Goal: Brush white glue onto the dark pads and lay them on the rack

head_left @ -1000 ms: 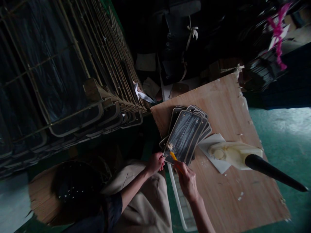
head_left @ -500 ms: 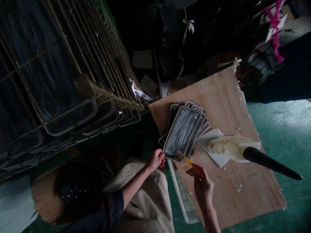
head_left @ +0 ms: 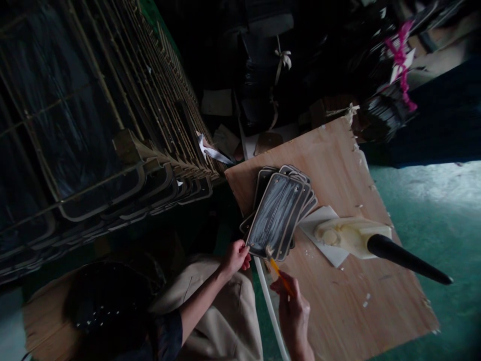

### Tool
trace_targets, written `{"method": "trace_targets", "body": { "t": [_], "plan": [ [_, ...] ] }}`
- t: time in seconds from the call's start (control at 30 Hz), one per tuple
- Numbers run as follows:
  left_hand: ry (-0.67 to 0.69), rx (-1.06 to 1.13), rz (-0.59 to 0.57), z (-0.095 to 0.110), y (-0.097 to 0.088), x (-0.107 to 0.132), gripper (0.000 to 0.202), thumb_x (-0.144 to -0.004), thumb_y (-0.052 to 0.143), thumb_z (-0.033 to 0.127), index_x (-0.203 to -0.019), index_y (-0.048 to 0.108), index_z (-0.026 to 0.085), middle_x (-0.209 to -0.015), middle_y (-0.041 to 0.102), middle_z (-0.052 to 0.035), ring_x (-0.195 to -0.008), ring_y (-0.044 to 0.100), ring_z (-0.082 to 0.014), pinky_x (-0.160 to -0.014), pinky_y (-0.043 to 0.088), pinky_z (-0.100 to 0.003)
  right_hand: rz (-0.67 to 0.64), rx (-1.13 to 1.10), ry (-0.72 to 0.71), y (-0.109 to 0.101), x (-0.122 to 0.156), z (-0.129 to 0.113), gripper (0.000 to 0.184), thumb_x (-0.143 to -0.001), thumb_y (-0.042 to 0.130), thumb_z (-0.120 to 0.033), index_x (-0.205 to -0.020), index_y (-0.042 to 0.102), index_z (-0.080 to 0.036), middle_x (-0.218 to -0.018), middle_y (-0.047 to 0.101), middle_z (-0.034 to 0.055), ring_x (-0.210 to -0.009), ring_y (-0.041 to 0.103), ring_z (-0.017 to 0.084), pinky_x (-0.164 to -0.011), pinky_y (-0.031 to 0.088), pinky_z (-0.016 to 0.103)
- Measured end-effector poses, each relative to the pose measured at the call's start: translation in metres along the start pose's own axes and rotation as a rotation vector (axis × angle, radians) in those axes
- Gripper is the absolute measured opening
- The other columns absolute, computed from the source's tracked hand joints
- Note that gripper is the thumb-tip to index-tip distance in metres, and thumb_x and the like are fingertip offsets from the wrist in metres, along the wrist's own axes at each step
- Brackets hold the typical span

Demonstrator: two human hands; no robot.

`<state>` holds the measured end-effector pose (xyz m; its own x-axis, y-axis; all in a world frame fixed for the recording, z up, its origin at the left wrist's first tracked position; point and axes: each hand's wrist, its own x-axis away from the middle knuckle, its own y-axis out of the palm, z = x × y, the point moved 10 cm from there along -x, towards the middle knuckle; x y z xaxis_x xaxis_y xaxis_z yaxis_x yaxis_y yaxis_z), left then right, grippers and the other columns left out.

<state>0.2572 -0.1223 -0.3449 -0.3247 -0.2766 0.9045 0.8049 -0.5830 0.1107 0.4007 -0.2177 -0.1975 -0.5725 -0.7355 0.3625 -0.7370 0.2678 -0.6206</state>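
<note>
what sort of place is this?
Likely a small workshop or factory corner: the right hand holds a brush against a stack of dark panels on a plywood board, with a tall rack of dark sheets at left.

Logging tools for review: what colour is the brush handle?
Orange-yellow; the brush handle shows in the head view.
</note>
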Motion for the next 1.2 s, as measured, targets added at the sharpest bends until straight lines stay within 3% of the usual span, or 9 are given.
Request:
{"method": "trace_targets", "body": {
  "t": [0.2, 0.3, 0.37, 0.57, 0.7, 0.77, 0.97, 1.1, 1.2],
  "plan": [
    [0.053, -0.016, -0.002, -0.005, 0.000, -0.006, 0.036, -0.083, 0.054, 0.052, -0.074, 0.041, 0.020, -0.052, 0.052, 0.0064, -0.034, 0.048, -0.0069, -0.031, 0.029, -0.015, -0.031, -0.219, 0.083, 0.017, -0.005, 0.003, 0.023, -0.097, 0.041, -0.030, -0.112, 0.057, -0.024, -0.075, 0.068, 0.0010, -0.065, 0.068, 0.017, -0.061, 0.056, 0.025],
    [0.044, -0.052, 0.001, -0.007, 0.000, -0.009, 0.031, -0.085, 0.050, 0.047, -0.073, 0.040, 0.020, -0.053, 0.052, 0.0064, -0.034, 0.047, -0.0065, -0.031, 0.029, -0.015, -0.105, -0.258, 0.077, 0.015, -0.026, 0.010, 0.023, -0.097, 0.042, -0.032, -0.112, 0.057, -0.022, -0.070, 0.067, 0.0003, -0.061, 0.067, 0.016, -0.059, 0.055, 0.023],
    [0.016, -0.084, 0.007, -0.010, 0.000, -0.010, 0.028, -0.087, 0.047, 0.043, -0.072, 0.040, 0.020, -0.053, 0.051, 0.0062, -0.034, 0.047, -0.0065, -0.031, 0.029, -0.015, -0.090, -0.249, 0.029, 0.001, -0.052, 0.013, 0.023, -0.097, 0.043, -0.032, -0.111, 0.057, -0.021, -0.072, 0.069, 0.0009, -0.062, 0.068, 0.016, -0.060, 0.056, 0.023],
    [0.023, -0.142, 0.005, -0.007, 0.001, -0.010, 0.026, -0.087, 0.045, 0.039, -0.071, 0.038, 0.021, -0.054, 0.051, 0.0066, -0.035, 0.047, -0.0060, -0.033, 0.028, -0.015, 0.159, -0.084, -0.191, -0.052, -0.138, 0.003, 0.021, -0.096, 0.047, -0.027, -0.113, 0.058, -0.021, -0.084, 0.072, 0.0020, -0.073, 0.070, 0.015, -0.067, 0.056, 0.025],
    [0.005, -0.149, 0.015, -0.005, -0.001, -0.007, 0.023, -0.088, 0.044, 0.035, -0.071, 0.038, 0.021, -0.054, 0.051, 0.0064, -0.035, 0.047, -0.0064, -0.033, 0.028, -0.015, 0.332, -0.024, -0.279, -0.063, -0.158, -0.017, 0.022, -0.095, 0.049, -0.023, -0.115, 0.059, -0.020, -0.086, 0.073, 0.0017, -0.080, 0.071, 0.016, -0.073, 0.056, 0.027],
    [0.013, -0.148, 0.015, -0.003, -0.001, -0.006, 0.022, -0.088, 0.043, 0.032, -0.071, 0.039, 0.021, -0.054, 0.051, 0.0062, -0.035, 0.047, -0.0065, -0.033, 0.028, -0.015, 0.360, -0.055, -0.299, -0.058, -0.161, -0.025, 0.022, -0.095, 0.049, -0.020, -0.116, 0.058, -0.020, -0.087, 0.074, 0.0016, -0.081, 0.071, 0.016, -0.073, 0.056, 0.027],
    [0.005, -0.148, 0.018, -0.005, -0.001, -0.007, 0.018, -0.089, 0.040, 0.026, -0.071, 0.040, 0.020, -0.054, 0.050, 0.0068, -0.034, 0.045, -0.0058, -0.032, 0.027, -0.015, 0.281, -0.114, -0.331, -0.024, -0.168, -0.042, 0.023, -0.096, 0.049, -0.021, -0.117, 0.058, -0.022, -0.089, 0.073, 0.0014, -0.082, 0.071, 0.015, -0.075, 0.056, 0.027],
    [0.003, -0.158, 0.021, -0.005, -0.002, -0.008, 0.018, -0.089, 0.039, 0.025, -0.072, 0.040, 0.020, -0.054, 0.050, 0.0069, -0.034, 0.045, -0.0055, -0.031, 0.027, -0.014, 0.279, -0.247, -0.214, -0.013, -0.171, -0.028, 0.021, -0.096, 0.049, -0.025, -0.114, 0.057, -0.020, -0.084, 0.072, 0.0009, -0.075, 0.071, 0.015, -0.071, 0.057, 0.028],
    [0.002, -0.144, 0.023, -0.006, -0.002, -0.008, 0.019, -0.090, 0.039, 0.025, -0.072, 0.039, 0.020, -0.054, 0.051, 0.0072, -0.033, 0.045, -0.0051, -0.031, 0.027, -0.014, 0.200, -0.344, -0.087, 0.001, -0.154, -0.014, 0.020, -0.096, 0.049, -0.030, -0.112, 0.057, -0.019, -0.081, 0.071, 0.0010, -0.071, 0.070, 0.015, -0.068, 0.058, 0.028]
  ]
}}
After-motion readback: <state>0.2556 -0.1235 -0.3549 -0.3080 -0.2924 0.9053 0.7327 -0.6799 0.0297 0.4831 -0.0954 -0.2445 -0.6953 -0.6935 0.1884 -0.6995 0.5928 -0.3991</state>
